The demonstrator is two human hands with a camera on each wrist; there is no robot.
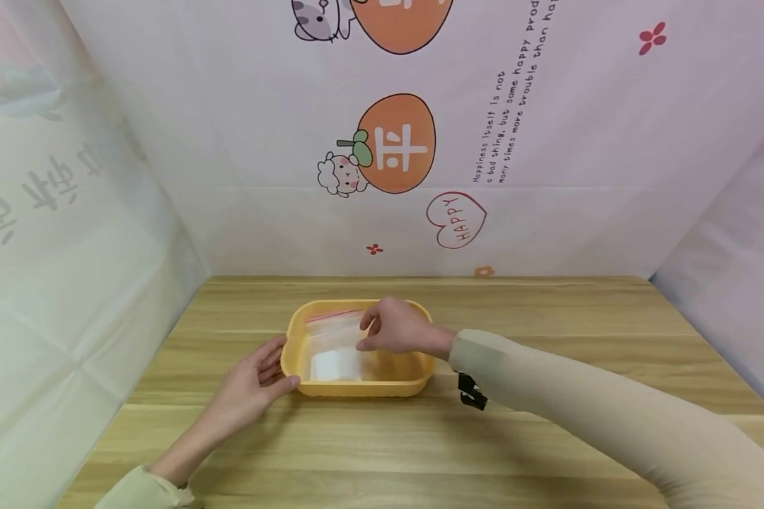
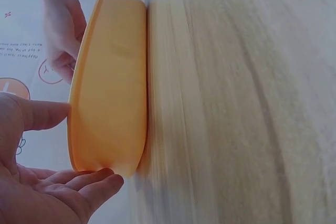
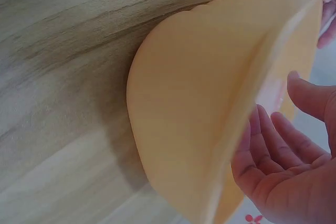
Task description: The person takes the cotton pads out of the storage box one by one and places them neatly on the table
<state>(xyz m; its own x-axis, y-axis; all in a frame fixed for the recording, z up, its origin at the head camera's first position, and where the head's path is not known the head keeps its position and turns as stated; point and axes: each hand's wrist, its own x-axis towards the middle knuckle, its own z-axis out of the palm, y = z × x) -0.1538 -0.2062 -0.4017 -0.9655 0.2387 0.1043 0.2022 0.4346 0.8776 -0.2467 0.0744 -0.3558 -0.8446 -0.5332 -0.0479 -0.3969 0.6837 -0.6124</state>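
A yellow plastic basin (image 1: 369, 388) sits on the wooden table, with clear zip bags (image 1: 334, 346) lying inside it, a red line along their top edge. My left hand (image 1: 255, 382) is at the basin's left end. In the left wrist view its thumb (image 2: 47, 115) touches the rim while the straight fingers (image 2: 100, 184) rest against the outer wall. Over the inside of the basin is my right hand (image 1: 397, 326), beside the bags. The right wrist view shows its thumb (image 3: 310, 97) apart from the loosely bent fingers, with nothing between them.
The wood-grain table (image 1: 382, 445) extends around the basin. A printed white cloth (image 1: 261, 141) hangs behind it, and similar sheets stand on both sides. A black piece (image 1: 471, 392) shows under the right sleeve's cuff.
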